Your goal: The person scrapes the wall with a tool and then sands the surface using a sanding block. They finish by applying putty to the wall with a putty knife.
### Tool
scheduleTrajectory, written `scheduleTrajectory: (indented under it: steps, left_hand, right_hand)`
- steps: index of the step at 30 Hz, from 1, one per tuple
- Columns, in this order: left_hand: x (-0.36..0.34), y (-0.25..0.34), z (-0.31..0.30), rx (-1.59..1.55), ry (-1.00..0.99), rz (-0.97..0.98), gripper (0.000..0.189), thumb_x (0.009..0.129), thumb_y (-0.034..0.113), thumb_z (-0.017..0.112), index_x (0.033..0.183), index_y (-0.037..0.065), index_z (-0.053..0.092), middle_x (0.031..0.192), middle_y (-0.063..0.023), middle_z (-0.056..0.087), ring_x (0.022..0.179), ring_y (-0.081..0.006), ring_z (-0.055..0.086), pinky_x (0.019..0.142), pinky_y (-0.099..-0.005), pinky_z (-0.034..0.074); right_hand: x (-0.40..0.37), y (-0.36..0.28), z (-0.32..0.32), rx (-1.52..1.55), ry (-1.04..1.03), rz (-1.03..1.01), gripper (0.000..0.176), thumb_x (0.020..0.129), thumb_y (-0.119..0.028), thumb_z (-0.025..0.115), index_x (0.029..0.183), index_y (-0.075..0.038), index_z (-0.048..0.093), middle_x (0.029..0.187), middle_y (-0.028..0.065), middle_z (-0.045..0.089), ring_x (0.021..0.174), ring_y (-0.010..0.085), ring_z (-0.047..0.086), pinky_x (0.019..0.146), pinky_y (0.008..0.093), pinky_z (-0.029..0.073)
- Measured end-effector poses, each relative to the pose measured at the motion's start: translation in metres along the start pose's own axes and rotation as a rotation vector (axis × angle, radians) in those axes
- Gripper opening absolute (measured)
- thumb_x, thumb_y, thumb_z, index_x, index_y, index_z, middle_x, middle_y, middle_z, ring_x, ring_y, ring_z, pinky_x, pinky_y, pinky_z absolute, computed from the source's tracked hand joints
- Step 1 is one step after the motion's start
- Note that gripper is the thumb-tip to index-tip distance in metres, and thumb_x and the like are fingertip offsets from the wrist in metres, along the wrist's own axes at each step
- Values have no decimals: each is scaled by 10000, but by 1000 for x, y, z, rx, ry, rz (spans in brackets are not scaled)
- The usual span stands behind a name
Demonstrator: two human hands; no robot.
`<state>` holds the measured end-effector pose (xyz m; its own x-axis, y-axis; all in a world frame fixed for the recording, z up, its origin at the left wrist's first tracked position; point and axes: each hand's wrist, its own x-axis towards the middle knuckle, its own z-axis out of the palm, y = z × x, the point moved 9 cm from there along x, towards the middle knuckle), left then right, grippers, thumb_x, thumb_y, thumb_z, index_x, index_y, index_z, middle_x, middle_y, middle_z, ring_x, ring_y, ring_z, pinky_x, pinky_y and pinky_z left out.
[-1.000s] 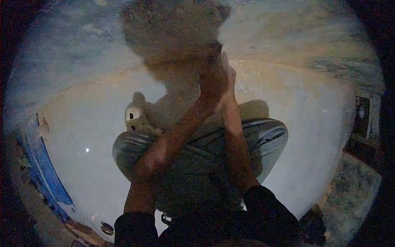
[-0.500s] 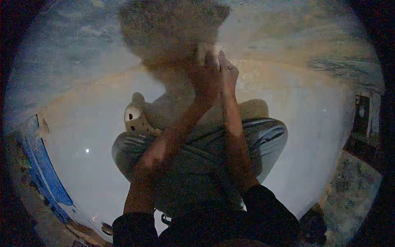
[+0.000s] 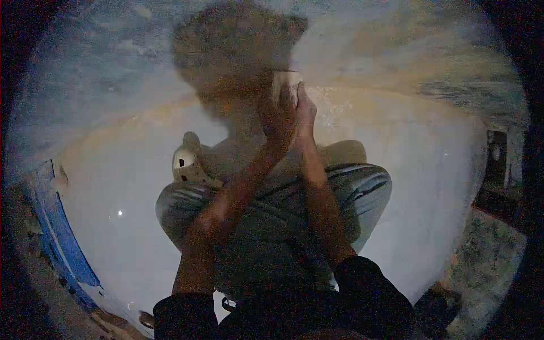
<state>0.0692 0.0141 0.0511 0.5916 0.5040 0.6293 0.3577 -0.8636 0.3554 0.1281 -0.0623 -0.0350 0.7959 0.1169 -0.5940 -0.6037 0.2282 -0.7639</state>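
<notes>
Ahead of me, at the wall's foot, both my hands are together around a small pale, flat-edged block (image 3: 290, 77). Its exact kind cannot be made out in the dim light. My left hand (image 3: 276, 118) lies in dark shadow, its fingers up against the block's face and partly lost in the gloom. My right hand (image 3: 306, 110) closes on the block's right edge, thumb upward. The two wrists nearly touch. Behind the block is the patchy wall (image 3: 368, 51), crossed by a large dark head-shaped shadow.
My crossed legs (image 3: 362, 187) in grey trousers rest on a glossy white floor (image 3: 419, 170). A beige perforated clog (image 3: 190, 161) is on a foot at left. A blue strip (image 3: 71, 243) runs along the left edge. A dark opening (image 3: 497, 156) stands at right.
Both hands have moved slightly down, the right one also a little left. The pale block shows more clearly above the fingers. The shadow on the wall has shifted slightly.
</notes>
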Motion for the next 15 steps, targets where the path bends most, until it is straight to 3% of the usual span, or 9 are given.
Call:
scheduleTrajectory:
  steps: [2,3,5,9,11,12,13,15]
  left_hand:
    - [-1,-3,-3,-194,35,-119,365,932,218,591,1256,50,569,1077,-229,634,918,-401,632,774,-461,509]
    - [-2,-4,-5,-260,49,-158,371,934,228,594,1258,51,568,1072,-229,638,906,-390,639,754,-454,516]
    - [-9,-33,9,-622,-31,-504,375,936,258,604,1251,57,580,1043,-232,653,888,-357,657,723,-441,524]
    - [-18,-27,29,-588,-151,-330,359,929,264,618,1222,56,601,1020,-229,664,839,-348,668,709,-434,530]
    - [-22,-29,39,-562,-239,-357,356,929,253,614,1224,55,600,1012,-215,667,824,-365,666,697,-443,527]
    - [-25,-31,46,-553,-269,-367,354,929,249,613,1224,54,599,1009,-210,668,819,-371,665,693,-446,526]
    - [-16,-26,31,-421,-50,-188,357,920,244,619,1226,60,598,1026,-205,663,829,-375,660,679,-453,521]
    - [-14,-15,10,-284,165,-10,361,911,239,625,1227,66,597,1042,-199,658,838,-379,656,666,-460,517]
  right_hand:
    - [11,-6,3,-116,-158,-373,413,976,-419,565,862,-31,648,746,0,568,659,94,497,590,298,443]
    - [11,-7,3,-115,-159,-375,413,976,-419,565,862,-31,648,746,0,568,659,94,497,590,298,443]
    - [1,-14,12,-205,-201,-491,399,987,-386,558,881,-11,647,758,-1,579,654,86,500,571,289,446]
    - [4,-11,13,-181,-275,-406,405,988,-378,558,931,11,656,799,10,606,691,77,527,599,266,468]
    - [3,-15,18,-103,-284,-443,391,989,-380,543,706,-110,533,678,-45,481,630,62,390,560,261,343]
    - [0,-19,19,-103,-283,-441,391,989,-380,543,706,-110,533,678,-45,481,630,62,390,560,261,343]
    - [-5,-26,21,-181,-270,-498,396,990,-388,540,708,-110,532,675,-42,480,624,65,389,556,265,340]
    - [-8,-31,23,-259,-257,-553,402,990,-397,537,709,-110,530,671,-40,480,619,68,388,551,269,337]
